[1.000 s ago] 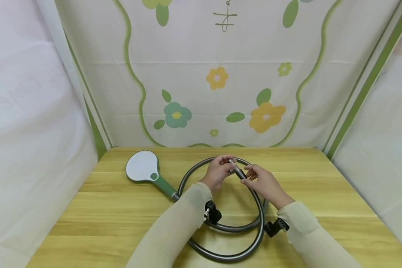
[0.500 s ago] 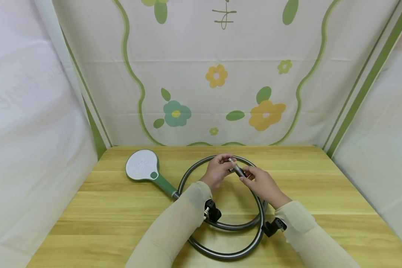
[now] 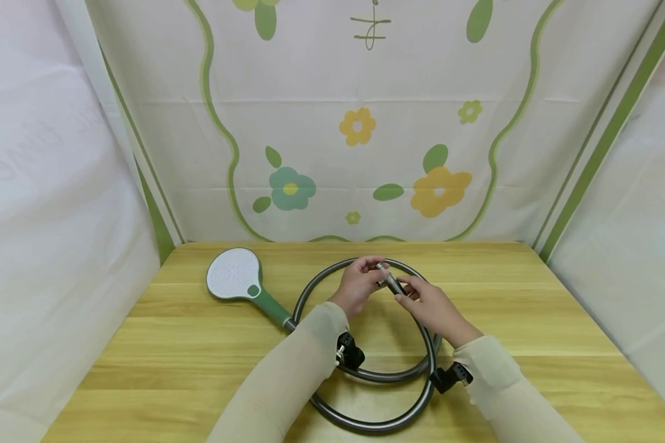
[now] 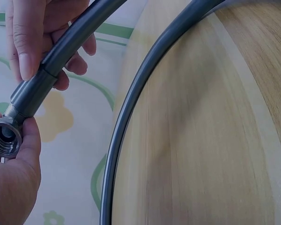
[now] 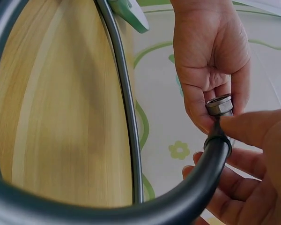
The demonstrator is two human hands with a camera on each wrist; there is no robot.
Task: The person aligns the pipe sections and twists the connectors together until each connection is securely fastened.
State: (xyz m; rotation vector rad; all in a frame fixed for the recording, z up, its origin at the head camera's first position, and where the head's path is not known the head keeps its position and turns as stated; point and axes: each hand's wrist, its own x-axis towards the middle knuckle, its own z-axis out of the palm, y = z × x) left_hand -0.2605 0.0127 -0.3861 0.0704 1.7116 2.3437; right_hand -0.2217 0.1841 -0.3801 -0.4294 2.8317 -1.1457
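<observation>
A dark grey shower hose [image 3: 433, 360] lies looped on the table, its free end raised between both hands. My left hand [image 3: 360, 286] pinches the metal nut [image 5: 220, 107] at that end between thumb and fingers. My right hand [image 3: 436, 309] grips the hose just behind it, thumb on the dark end sleeve [image 4: 35, 89] and fingers curled beneath. Threads show inside the nut's round opening in the left wrist view. To the left lies a green shower head [image 3: 271, 306] with a white spray face, the hose's other end at its handle.
The wooden table [image 3: 161, 357] has white fabric walls on the left, back and right. The back curtain [image 3: 321, 129] carries flowers and a wavy green border. Hose loops pass beneath both forearms. Each wrist wears a small black camera mount.
My right hand's fingers, more spread one second ago, have drawn in around the hose end, and that hand has shifted slightly left. My left hand stays at the nut. The shower head has not moved.
</observation>
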